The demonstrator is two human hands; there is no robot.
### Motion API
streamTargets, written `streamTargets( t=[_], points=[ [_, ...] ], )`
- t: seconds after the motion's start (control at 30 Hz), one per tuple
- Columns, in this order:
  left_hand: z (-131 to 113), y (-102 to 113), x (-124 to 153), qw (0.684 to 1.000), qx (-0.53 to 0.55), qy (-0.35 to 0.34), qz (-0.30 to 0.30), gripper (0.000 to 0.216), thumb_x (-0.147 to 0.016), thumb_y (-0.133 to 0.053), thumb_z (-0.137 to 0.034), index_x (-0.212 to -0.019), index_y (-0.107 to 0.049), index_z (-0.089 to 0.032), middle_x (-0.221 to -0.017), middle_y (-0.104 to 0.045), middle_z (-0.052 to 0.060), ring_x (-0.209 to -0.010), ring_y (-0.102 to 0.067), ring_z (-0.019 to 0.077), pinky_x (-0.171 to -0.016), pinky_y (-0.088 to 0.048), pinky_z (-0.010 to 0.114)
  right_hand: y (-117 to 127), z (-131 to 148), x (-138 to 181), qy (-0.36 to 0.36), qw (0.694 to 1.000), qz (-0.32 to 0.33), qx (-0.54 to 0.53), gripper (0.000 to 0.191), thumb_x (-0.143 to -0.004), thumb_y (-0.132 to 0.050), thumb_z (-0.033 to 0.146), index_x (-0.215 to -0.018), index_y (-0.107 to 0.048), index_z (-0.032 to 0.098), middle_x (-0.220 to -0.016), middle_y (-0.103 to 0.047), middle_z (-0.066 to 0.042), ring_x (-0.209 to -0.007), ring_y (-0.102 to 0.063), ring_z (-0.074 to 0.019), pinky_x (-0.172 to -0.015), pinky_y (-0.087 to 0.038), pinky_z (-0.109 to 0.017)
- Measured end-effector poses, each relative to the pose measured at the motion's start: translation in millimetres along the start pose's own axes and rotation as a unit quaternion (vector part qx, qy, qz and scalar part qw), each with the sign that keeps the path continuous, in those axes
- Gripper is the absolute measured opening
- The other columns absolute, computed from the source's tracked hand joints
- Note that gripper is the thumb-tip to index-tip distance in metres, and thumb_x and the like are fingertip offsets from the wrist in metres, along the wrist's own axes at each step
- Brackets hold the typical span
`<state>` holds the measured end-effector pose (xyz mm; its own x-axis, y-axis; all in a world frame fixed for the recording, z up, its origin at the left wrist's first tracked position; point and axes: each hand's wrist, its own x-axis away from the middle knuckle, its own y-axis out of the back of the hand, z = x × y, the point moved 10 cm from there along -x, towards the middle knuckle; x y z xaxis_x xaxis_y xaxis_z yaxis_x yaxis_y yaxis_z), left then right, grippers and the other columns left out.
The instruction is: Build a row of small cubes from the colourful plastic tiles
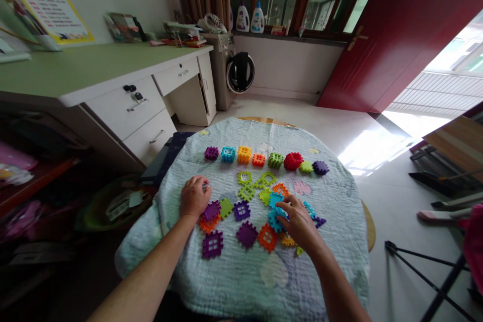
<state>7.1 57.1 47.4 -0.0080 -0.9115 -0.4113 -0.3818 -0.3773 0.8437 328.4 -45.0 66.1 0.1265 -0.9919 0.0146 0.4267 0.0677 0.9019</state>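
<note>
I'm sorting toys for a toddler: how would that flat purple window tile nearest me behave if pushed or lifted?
The purple tile looks like thin moulded plastic with cut-outs, so it is probably stiff and light. Lying flat, it should not roll or tip. On the quilted cloth its toothed edge may snag rather than slide.

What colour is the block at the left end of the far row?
The block is purple; head view.
</note>
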Motion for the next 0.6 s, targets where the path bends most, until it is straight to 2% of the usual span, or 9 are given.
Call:
streamTargets(
  t=[0.1,0.23,0.37,0.6],
  points=[
    [-0.6,0.9,-0.1,1.0,-0.002,0.002,-0.001,0.014,-0.077,-0.051,-0.019,-0.086,-0.062,-0.02,-0.099,-0.066,0.01,-0.097,-0.06,0.0271,-0.091,-0.046,0.04,2.5,7.7,4.1,0.028,0.999,0.018,0.002,0.038,-0.08,-0.062,0.019,-0.116,-0.068,0.027,-0.122,-0.057,-0.008,-0.107,-0.053,-0.024,-0.096,-0.043,-0.038],
    [-1.7,1.6,0.2,1.0,-0.004,0.001,0.0,0.014,-0.077,-0.051,-0.019,-0.086,-0.062,-0.02,-0.1,-0.066,0.01,-0.097,-0.06,0.0272,-0.091,-0.046,0.04,-11.4,13.0,5.4,0.05,0.996,0.075,0.005,0.055,-0.07,-0.071,0.024,-0.124,-0.062,0.024,-0.127,-0.054,-0.009,-0.109,-0.049,-0.0266,-0.098,-0.041,-0.041],
    [-2.3,1.2,0.8,1.0,-0.001,-0.004,0.0,0.014,-0.078,-0.051,-0.019,-0.086,-0.062,-0.019,-0.1,-0.066,0.01,-0.097,-0.06,0.0271,-0.092,-0.046,0.04,-18.6,7.9,2.2,0.04,0.995,0.091,0.006,0.05,-0.067,-0.073,0.022,-0.117,-0.064,0.023,-0.123,-0.055,-0.008,-0.107,-0.049,-0.0253,-0.096,-0.042,-0.039],
    [0.1,-0.6,0.9,1.0,0.001,0.002,0.003,0.015,-0.078,-0.051,-0.02,-0.087,-0.063,-0.02,-0.1,-0.066,0.01,-0.098,-0.06,0.0272,-0.093,-0.046,0.041,1.3,-0.8,-1.8,0.029,0.996,0.078,-0.017,0.051,-0.069,-0.07,0.018,-0.119,-0.062,0.024,-0.119,-0.057,-0.008,-0.107,-0.051,-0.0249,-0.095,-0.042,-0.039]
  ],
)
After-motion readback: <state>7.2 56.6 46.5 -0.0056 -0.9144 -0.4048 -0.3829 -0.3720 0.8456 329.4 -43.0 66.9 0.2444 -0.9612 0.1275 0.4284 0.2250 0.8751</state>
